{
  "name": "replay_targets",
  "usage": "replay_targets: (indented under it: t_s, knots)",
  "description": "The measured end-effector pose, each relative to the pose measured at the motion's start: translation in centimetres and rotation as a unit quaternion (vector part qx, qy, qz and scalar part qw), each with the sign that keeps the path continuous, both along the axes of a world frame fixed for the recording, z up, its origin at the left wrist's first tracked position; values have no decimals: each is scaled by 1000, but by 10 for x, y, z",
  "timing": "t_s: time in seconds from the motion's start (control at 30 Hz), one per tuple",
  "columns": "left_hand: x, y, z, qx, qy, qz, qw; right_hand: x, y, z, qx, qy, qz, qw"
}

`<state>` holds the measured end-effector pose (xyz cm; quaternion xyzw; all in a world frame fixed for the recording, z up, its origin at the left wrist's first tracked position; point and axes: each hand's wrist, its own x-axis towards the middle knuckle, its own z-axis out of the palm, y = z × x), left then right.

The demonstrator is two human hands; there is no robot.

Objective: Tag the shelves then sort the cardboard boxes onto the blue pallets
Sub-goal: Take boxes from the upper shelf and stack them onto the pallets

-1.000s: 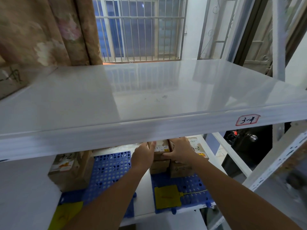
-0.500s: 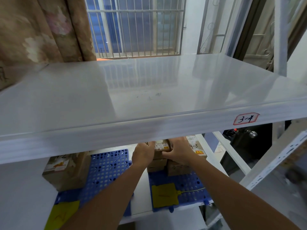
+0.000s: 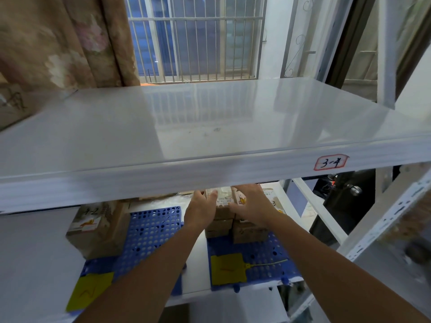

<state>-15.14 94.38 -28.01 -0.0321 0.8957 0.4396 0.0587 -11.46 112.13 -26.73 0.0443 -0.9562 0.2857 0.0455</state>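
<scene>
Sorting step: my left hand [image 3: 202, 207] and right hand [image 3: 250, 204] grasp 1 box [image 3: 222, 201] from both sides, atop the stack on the right pallet [image 3: 261, 255], under shelf [image 3: 210, 173]. Next, I reckon: seat it square, then release.

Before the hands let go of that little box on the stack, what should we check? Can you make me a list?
1. Left hand touches the top box: ok.
2. Right hand touches it too: ok.
3. Stack stands on the right blue pallet: ok.
4. Top box sits square on the box below: cannot tell, hands cover it.
5. Yellow tag lies on that pallet: ok.
6. Top box clears the upper shelf: cannot tell.
</scene>
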Motion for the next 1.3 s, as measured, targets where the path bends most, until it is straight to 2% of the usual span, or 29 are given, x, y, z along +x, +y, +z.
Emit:
replay_targets:
  t_s: [0.07, 0.13, 0.23, 0.37, 0.63, 0.83, 0.93, 1.07, 1.17, 1.3]
  knots:
    - [6, -4, 5, -23, 27, -11, 999, 9, 2, 10, -22, 5, -16, 1000]
    - [13, -10, 9, -85, 88, -32, 992, 17, 7, 17, -26, 1, -26, 999]
    - [25, -23, 15, -199, 184, -103, 957, 25, 14, 21, -19, -1, -31, 999]
    - [38, -40, 25, -278, 200, -153, 927, 30, 14, 27, 62, -8, -9, 998]
    - [79, -83, 38, -298, 203, -154, 920, 72, -36, 34, 124, -35, 13, 992]
    - [117, -155, 52, -290, 194, -140, 927, 94, -102, 54, 137, -39, 51, 988]
    - [144, -208, 61, -303, 163, -125, 930, 108, -152, 64, 148, -31, 78, 985]
    - [179, -289, 72, -325, 179, -110, 922, 129, -234, 76, 152, -5, 127, 980]
    - [208, -347, 83, -336, 181, -82, 921, 146, -298, 84, 143, 52, 173, 973]
    - [243, -415, 99, -345, 176, -42, 921, 162, -379, 95, 109, 47, 207, 971]
